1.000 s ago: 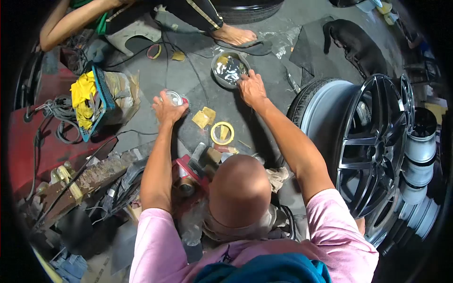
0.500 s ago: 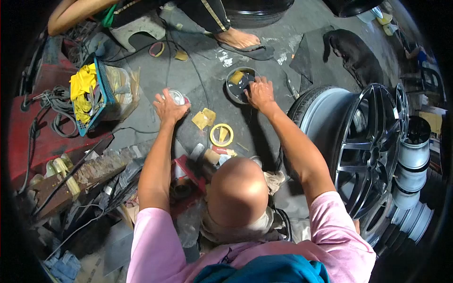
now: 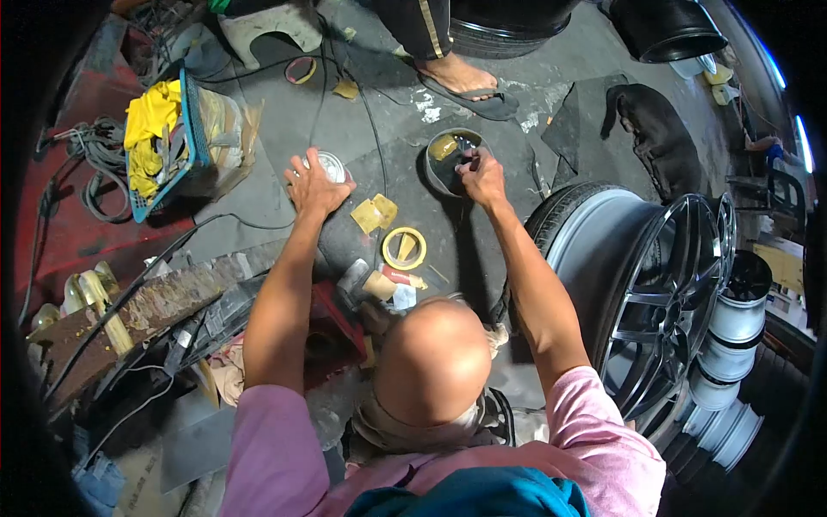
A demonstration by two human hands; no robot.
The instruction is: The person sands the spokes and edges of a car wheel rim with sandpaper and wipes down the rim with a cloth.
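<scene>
My left hand [image 3: 317, 188] is wrapped around a round tin can [image 3: 332, 165] with a silvery top, which stands on the floor. Its thumb lies along the right side and the fingers reach over the left. To the right, my right hand [image 3: 484, 181] reaches over the edge of a round bowl [image 3: 433, 175] of dark liquid. The fingers are pinched together inside the rim; what lies between them, if anything, is hidden. A yellowish piece [image 3: 445, 146] sits in the bowl. Between the hands lie yellow sandpaper sheets [image 3: 373, 214] and a roll of masking tape [image 3: 404, 248].
A tyre with a dark spoked wheel [image 3: 659, 302] stands close by my right arm. A blue basket [image 3: 196, 146] with yellow cloth is at left. A black cable [image 3: 372, 121] crosses the floor. Ahead are another person's foot [image 3: 461, 76] and a lying black dog [image 3: 659, 138].
My right hand has shifted from the bowl's right rim to a pinch farther over its inside. My left hand stays at the can. The view has shifted, and the other person's arm has left it.
</scene>
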